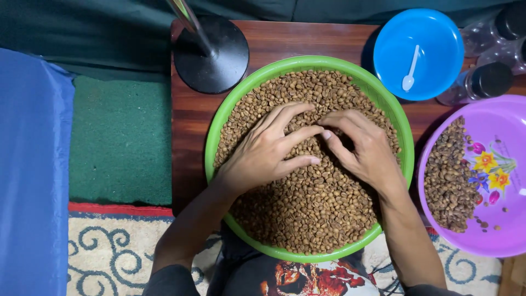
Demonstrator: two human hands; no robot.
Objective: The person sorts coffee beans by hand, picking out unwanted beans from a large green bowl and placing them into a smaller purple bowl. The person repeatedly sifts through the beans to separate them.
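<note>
A round green basket [222, 118] full of brown coffee beans [307, 214] rests on a dark wooden table, its near rim over my lap. My left hand [268, 151] lies flat on the beans, fingers spread and pointing right. My right hand [364, 145] is curled on the beans beside it, fingertips meeting the left hand's near the middle of the basket. Whether either hand pinches any beans is hidden by the fingers.
A purple flowered bowl [501, 219] with a pile of beans sits at the right. A blue plate [433, 38] holding a white spoon [410, 71] stands behind it, next to clear bottles with black caps [487, 81]. A black round stand base [211, 55] is at the back left.
</note>
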